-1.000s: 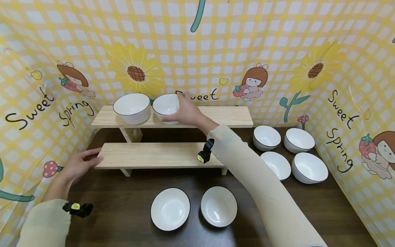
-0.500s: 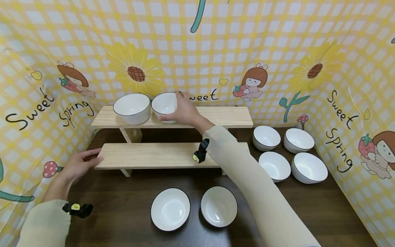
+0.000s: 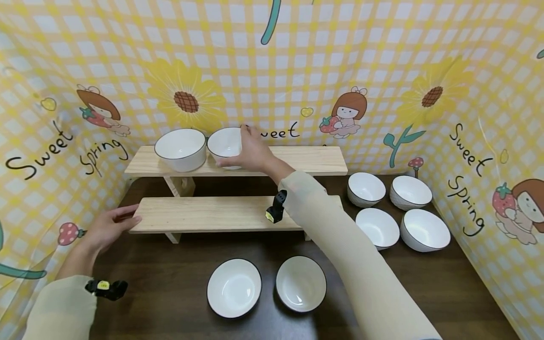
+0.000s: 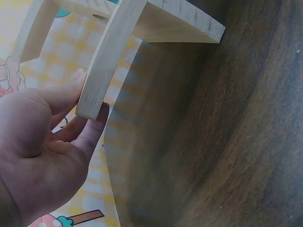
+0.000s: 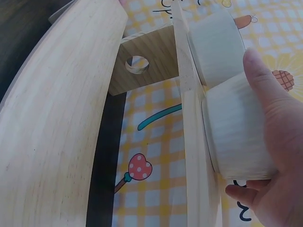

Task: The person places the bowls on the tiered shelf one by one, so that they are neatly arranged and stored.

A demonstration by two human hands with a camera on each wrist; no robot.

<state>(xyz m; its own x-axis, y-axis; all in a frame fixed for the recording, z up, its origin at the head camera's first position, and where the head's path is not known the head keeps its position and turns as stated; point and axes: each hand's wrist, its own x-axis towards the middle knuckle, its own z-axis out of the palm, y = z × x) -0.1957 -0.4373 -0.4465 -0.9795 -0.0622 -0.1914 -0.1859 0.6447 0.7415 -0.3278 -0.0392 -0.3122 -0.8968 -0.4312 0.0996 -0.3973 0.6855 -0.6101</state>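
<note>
My right hand [image 3: 254, 152] grips a white bowl [image 3: 224, 143] with a dark rim on the upper board of a two-step wooden shelf [image 3: 308, 159]. In the right wrist view my thumb and fingers [image 5: 258, 75] span the bowl's side [image 5: 239, 130]. Right beside it on the left stands another white bowl [image 3: 180, 150], slightly larger in the head view. My left hand [image 3: 108, 227] holds the left end of the lower board [image 3: 204, 213]. In the left wrist view the thumb lies on one face of that board [image 4: 106, 71], with fingers on the other.
Two white bowls [image 3: 234, 288] [image 3: 301, 284] sit on the dark wooden table [image 3: 161, 288] in front of the shelf. Several more bowls [image 3: 424, 230] are grouped to the right. A yellow checked cloth [image 3: 272, 80] hangs behind and at both sides.
My right hand has shifted the gripped bowl a little left, closing the gap to the neighbouring bowl. In the last half second it barely moves. The left hand stays on the lower board.
</note>
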